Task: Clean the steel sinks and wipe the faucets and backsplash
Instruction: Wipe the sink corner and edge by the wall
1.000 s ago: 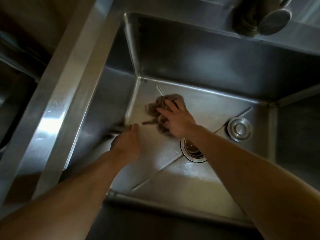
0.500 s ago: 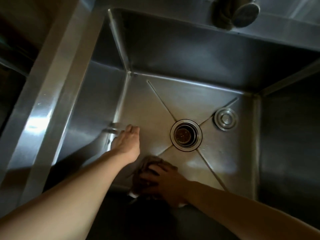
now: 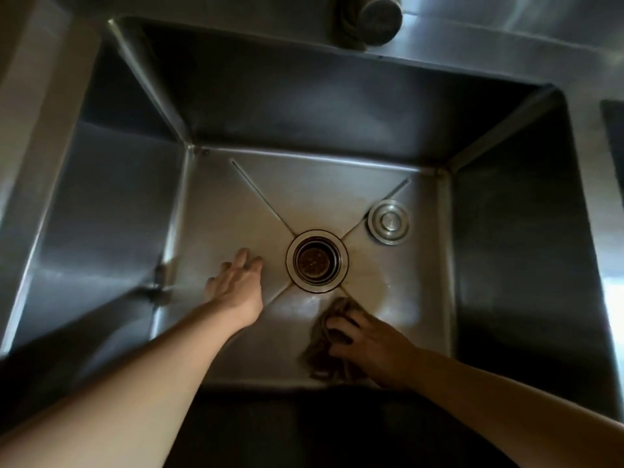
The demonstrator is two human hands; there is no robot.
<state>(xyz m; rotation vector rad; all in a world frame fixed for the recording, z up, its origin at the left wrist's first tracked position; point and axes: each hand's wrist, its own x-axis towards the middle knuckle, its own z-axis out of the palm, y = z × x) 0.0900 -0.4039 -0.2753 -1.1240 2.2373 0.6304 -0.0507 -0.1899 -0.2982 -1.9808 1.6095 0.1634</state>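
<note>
I look straight down into a deep steel sink (image 3: 304, 106). My right hand (image 3: 371, 346) presses a crumpled brown cloth (image 3: 324, 349) onto the sink floor at the near right, just below the round drain (image 3: 317, 261). My left hand (image 3: 238, 282) rests flat and open on the floor left of the drain, holding nothing. The faucet (image 3: 371, 18) shows at the top edge, seen from above. The backsplash is barely in view at the top right.
A loose round steel drain plug (image 3: 390, 221) lies on the sink floor at the far right of the drain. A flat steel rim (image 3: 40, 106) runs along the left. A second dark basin edge (image 3: 613, 130) shows at the far right.
My right hand has dragged the cloth from the far left of the sink floor to the near edge, then rightward below the drain. My left hand has slid toward the drain.
</note>
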